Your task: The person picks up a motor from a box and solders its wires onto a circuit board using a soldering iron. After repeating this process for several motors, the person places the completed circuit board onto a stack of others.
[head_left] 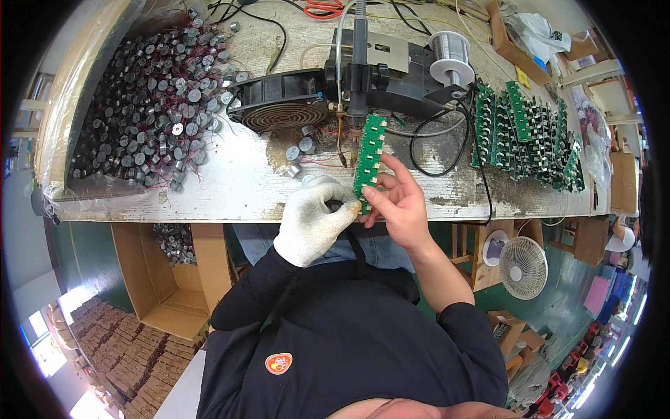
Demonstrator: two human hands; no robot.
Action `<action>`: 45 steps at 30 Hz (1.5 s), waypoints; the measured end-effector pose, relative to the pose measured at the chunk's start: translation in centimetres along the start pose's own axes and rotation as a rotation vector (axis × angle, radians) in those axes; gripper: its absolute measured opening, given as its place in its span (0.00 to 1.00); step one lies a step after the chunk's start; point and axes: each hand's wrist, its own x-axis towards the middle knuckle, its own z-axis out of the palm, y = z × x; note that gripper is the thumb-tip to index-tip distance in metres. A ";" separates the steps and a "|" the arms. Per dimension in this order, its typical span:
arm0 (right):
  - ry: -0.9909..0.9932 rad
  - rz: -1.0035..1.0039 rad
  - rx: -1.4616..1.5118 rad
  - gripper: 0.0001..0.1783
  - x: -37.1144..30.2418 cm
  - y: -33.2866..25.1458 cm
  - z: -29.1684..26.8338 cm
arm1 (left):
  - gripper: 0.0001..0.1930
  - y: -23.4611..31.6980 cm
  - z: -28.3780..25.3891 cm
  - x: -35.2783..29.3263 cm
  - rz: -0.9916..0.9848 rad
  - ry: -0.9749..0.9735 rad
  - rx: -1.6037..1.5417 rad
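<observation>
A long green circuit board strip (370, 153) with white connectors along its edge stands tilted, its far end near the soldering iron (358, 70). My bare right hand (398, 202) grips the strip's lower part between thumb and fingers. In a white glove, my left hand (314, 216) is closed, its thumb and fingertips at the strip's bottom end. Something small and dark shows inside the curled glove; I cannot tell what it is. Just beyond the glove lie a few small round motors (306, 144) with thin red wires.
A heap of small motors (160, 105) fills the left of the bench. A black fan (279, 101), a solder spool (450, 59) and looping black cables (415, 143) stand behind my hands. Several green boards (523, 133) lie at right. An open cardboard box (174, 307) sits below the bench.
</observation>
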 end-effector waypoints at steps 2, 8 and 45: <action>-0.011 0.000 -0.001 0.34 -0.1 -0.1 0.0 | 0.07 -0.1 0.0 0.1 -0.001 0.009 -0.019; -0.029 -0.025 -0.014 0.36 -0.4 -0.2 -0.1 | 0.08 -0.3 -0.8 0.6 -0.116 0.009 -0.110; -0.044 -0.057 -0.004 0.38 -0.3 0.0 0.4 | 0.10 -1.7 -0.4 1.6 -0.359 0.082 -0.440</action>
